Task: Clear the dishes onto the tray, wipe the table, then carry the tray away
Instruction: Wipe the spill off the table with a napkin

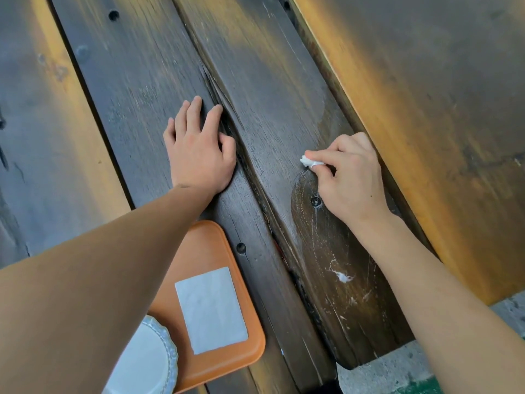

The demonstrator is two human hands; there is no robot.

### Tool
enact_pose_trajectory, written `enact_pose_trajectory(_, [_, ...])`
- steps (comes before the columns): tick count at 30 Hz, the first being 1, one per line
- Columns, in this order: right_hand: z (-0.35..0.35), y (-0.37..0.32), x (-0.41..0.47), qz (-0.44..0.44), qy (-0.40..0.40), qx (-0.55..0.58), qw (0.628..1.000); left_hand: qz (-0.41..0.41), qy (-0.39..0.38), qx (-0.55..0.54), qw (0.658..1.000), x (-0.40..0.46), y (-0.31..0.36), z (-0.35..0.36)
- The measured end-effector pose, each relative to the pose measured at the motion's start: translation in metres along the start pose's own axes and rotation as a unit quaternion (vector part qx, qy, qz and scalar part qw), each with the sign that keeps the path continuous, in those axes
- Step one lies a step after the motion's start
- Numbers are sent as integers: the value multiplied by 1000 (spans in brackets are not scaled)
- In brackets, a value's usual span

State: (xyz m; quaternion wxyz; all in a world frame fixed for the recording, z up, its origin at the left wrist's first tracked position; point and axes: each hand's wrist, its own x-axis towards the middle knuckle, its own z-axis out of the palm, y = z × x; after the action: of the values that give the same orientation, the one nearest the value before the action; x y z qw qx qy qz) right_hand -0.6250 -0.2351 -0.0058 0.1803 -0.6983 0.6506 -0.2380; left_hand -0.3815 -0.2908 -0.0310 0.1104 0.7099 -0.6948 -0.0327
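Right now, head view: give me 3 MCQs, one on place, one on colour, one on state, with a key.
1. Where does the flat white napkin lie?
A. on the tray
B. under the left hand
C. on the ground

2. What colour is the tray?
A. blue
B. orange
C. black

3. What is the right hand doing?
A. resting flat and empty
B. lifting the plate
C. pinching a small white wad against the table

Key:
1 A, the napkin sits inside the tray's rim, beside the white plate.
2 B, its rim and bare floor show orange.
3 C, its fingers are curled round the white wad on the dark wooden table, while the left hand presses flat on a plank.
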Motion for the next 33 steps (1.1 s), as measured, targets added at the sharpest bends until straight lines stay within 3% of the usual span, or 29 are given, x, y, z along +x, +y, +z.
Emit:
enact_pose_trajectory(7, [1, -9, -36, -103, -77, 45, 991, -1, -4, -5, 1000, -1, 1, -2])
enact_pose_trajectory(16, [-48, 7, -113, -216, -266, 22, 939, -4, -9, -3, 1000, -1, 2, -2])
enact_pose_trajectory(18, [-59, 16, -105, -193, -252, 18, 948, -4, -9, -2, 1000, -1, 2, -2])
enact_pose_trajectory(22, [-59, 27, -41, -84, -92, 10, 992, -3, -8, -1, 1000, -1, 2, -2])
enact_pose_trajectory(26, [-27, 20, 20, -76, -17, -20, 997, -3, -9, -4, 1000, -1, 2, -3])
enact_pose_trajectory(30, [-8, 11, 25, -79, -15, -36, 996, -1, -7, -10, 1000, -1, 2, -3])
enact_pose_trajectory(33, [-17, 7, -13, -100, -72, -8, 992, -1, -3, -10, 1000, -1, 1, -3])
